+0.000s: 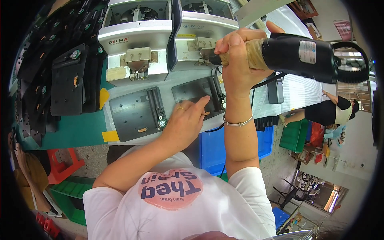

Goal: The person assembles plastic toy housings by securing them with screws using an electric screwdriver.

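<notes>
My right hand is wrapped round a black electric screwdriver with a tape-bound grip. Its narrow end points left, in front of the second silver screw feeder; whether it touches the feeder is hard to tell. My left hand lies over the near edge of a dark flat panel, index finger stretched out across its surface. This panel has a cylindrical hinge bar along its right side. To the left lies a similar panel, with a hinge bar and a round green-and-silver piece at one corner.
Another silver screw feeder stands at the back left. Several dark panels crowd the green table. Below the table edge is a blue crate. A red stool stands lower left. Another person is far right.
</notes>
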Motion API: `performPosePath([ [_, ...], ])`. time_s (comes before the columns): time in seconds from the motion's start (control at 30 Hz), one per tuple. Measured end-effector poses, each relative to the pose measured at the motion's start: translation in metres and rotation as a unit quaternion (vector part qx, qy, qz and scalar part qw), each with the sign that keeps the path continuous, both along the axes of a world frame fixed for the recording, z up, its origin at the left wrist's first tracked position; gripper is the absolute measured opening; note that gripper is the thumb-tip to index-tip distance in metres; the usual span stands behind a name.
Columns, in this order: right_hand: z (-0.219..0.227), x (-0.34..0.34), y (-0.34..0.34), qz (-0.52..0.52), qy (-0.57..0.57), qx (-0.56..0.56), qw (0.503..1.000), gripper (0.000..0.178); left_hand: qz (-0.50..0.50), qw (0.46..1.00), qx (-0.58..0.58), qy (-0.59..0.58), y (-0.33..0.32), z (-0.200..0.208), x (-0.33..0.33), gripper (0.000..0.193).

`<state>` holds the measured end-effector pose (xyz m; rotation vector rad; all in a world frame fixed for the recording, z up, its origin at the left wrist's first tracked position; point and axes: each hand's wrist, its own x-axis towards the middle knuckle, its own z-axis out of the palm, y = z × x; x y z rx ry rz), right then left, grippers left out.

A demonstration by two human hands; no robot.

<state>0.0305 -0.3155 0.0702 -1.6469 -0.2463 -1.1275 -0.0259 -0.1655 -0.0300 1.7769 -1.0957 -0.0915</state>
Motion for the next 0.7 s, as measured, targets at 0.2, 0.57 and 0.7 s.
performPosePath([
  [0.2,-0.003,-0.001,0.001,-0.011,-0.045,0.056,0.997,0.059,-0.001,1.000,0.006,-0.002,0.000,0.000,0.000,0.063],
  [0.57,-0.003,0.002,-0.006,0.026,-0.030,0.084,0.996,0.057,-0.002,1.000,0.004,0.006,0.000,0.001,0.000,0.062],
  [0.7,0.005,0.012,-0.009,0.073,-0.016,0.097,0.993,0.054,-0.002,1.000,-0.006,0.004,-0.001,-0.001,0.000,0.064],
])
